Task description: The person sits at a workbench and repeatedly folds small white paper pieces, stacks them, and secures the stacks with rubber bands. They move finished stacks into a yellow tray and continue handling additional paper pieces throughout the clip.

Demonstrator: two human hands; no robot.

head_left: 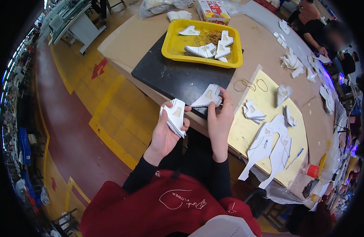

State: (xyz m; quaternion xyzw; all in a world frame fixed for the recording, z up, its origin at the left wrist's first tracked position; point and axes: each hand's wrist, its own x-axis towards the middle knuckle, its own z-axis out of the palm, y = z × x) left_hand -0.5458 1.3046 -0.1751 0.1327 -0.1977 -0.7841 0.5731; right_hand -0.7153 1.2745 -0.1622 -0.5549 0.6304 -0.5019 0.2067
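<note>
In my left hand [166,132] is a thick stack of white cut-out pieces [175,115], its layered grey edges showing and the fingers wrapped round it. My right hand [221,122] pinches another white cut-out piece [207,96] between thumb and fingers. That piece lies over the near edge of a black board [150,65], just right of the stack. Each piece has a small beige patch on its face. A yellow tray [166,49] stands on the board, holding several white pieces [205,50] and a heap of rubber bands [210,37].
A yellow sheet [237,132] at the right bears small stacks [253,111], a large white shoe-upper template [265,136] and a blue pen [299,153]. Loose rubber bands [245,84] lie near it. Behind the tray is a carton [213,12]. Another person [320,35] sits at the far right.
</note>
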